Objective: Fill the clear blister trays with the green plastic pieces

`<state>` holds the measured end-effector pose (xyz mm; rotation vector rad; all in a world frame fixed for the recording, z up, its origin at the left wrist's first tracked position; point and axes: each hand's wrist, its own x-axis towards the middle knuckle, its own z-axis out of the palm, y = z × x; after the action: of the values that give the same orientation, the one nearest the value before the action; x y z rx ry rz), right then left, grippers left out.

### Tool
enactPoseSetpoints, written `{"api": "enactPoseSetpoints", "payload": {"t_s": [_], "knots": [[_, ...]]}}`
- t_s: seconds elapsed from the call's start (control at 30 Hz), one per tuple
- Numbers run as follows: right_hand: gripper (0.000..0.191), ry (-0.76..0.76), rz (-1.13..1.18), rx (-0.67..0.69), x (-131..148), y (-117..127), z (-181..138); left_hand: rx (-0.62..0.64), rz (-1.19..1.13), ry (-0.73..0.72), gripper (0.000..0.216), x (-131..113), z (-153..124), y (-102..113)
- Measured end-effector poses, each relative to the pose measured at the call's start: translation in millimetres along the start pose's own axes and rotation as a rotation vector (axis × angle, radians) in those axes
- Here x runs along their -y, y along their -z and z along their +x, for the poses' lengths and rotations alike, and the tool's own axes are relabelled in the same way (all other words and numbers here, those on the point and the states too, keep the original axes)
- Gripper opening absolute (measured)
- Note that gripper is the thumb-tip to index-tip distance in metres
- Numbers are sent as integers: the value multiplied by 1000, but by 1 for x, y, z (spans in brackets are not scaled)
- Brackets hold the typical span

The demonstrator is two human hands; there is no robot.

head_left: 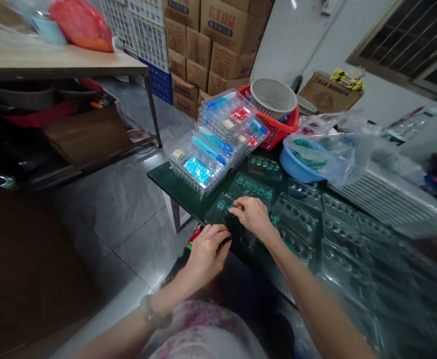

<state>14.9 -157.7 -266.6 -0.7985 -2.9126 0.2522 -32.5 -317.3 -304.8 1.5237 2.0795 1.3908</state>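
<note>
Clear tray (pixel 213 213); at table (pixel 163 175) edge; hands (pixel 206 251) (pixel 254 215) curled, apart with room between, cannot tell if gripping; floor (pixel 108 209) leftward

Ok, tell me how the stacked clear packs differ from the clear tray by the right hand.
The stacked packs form a pile; the tray lies flat on the table. The packs show blue and red contents; the tray shows green. The packs are apart from the right hand, which partly hides the tray. Both are see-through.
</note>
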Motion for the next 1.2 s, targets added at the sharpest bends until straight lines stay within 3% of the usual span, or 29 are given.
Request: {"api": "enactPoseSetpoints", "payload": {"t_s": [0.23,0.33,0.47,0.57,0.7,0.87,1.07,1.2], "knots": [[18,31,-131,55,19,-6,2,-9,94,-54,19,3,-3,-6],[15,60,-23,46,17,-1,2,-48,106,-87,19,9,-4,-11],[34,41,301,-135,-20,25,-16,-104,30,-91,18,12,0,-10],[23,-54,303,-285,-62,44,-45,-162,-30,-49,19,5,6,-8],[19,-158,95,-191,-103,40,-67,-103,-78,-119,17,-12,16,-16],[28,-63,-29,-63,-119,16,-54,25,-108,-163,17,-26,23,-35],[21,-61,69,-134,-130,20,-53,23,-236,-3,15,-31,27,-32],[24,-19,566,-231,-108,34,-70,9,-509,217,23,-49,41,-29]]}}
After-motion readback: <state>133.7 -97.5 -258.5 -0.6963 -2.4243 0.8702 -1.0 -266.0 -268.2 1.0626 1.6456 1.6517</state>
